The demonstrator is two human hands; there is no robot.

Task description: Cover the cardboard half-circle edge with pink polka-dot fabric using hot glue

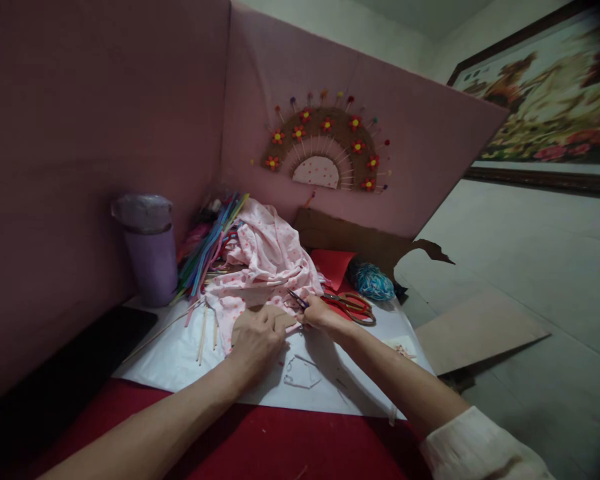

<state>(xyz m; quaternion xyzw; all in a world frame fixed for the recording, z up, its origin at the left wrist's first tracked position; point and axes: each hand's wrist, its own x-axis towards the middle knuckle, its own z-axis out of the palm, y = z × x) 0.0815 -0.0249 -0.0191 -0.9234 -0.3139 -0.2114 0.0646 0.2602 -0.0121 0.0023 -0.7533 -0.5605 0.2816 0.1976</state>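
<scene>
My left hand [260, 340] presses a rounded piece of brown cardboard [247, 321] down on the pink dotted cloth [267, 243], its fingers spread over it. At the right edge of the cardboard, my right hand [316, 313] is closed around a slim dark pen [297, 299], whose far end points up and left. The pen's lower end is hidden by my fingers. The cloth lies bunched behind and flatter under the cardboard. Scissors with red-orange handles [355, 308] lie just right of my right hand.
Pipe cleaners [213, 240] and a purple cup [153, 263] stand left; thin sticks [201, 337] lie before them. A blue yarn ball [373, 280] and red sheet [333, 267] are right. Pink boards, one bearing a decorated cardboard arch [343, 123], rise behind the white sheet [180, 363].
</scene>
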